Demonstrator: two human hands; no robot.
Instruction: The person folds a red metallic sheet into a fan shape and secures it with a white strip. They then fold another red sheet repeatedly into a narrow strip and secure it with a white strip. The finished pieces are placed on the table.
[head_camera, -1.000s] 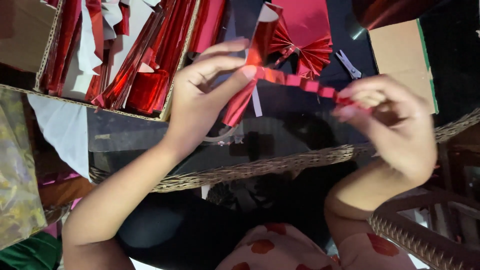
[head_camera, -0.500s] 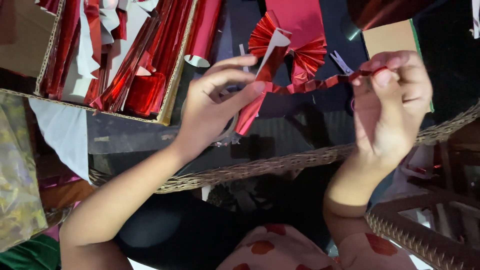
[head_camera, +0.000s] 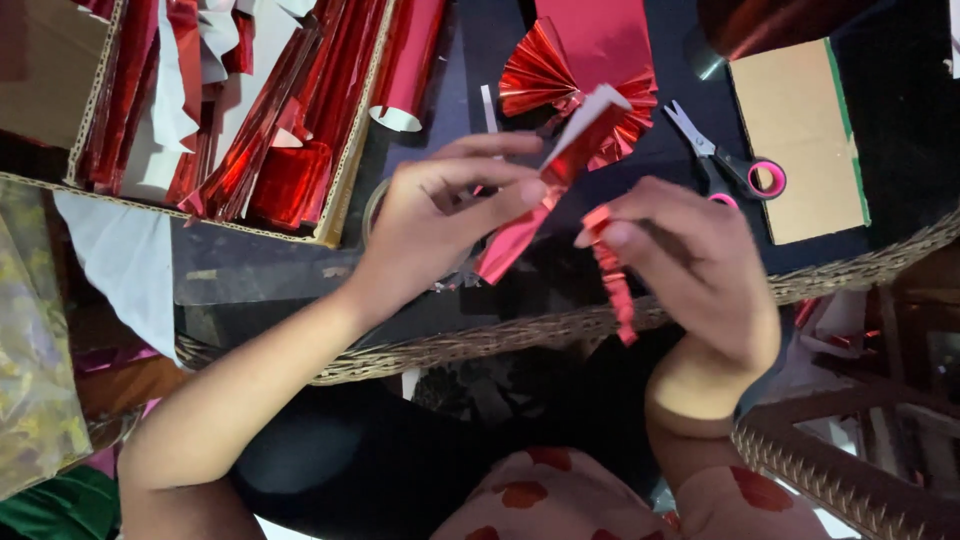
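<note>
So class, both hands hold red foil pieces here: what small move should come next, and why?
Probably bring the right hand with its crimped red strip up to the pleated foil bundle pinched in the left hand. The strip's top end sits just beside the bundle's middle, not yet wound around it.

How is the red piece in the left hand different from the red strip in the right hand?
The folded foil piece in the left hand is wide and pleated lengthwise, and shows a white back at its top end. The crinkled strip in the right hand is narrow and hangs down from the fingers. Both are shiny red foil, each pinched between thumb and fingers.
</note>
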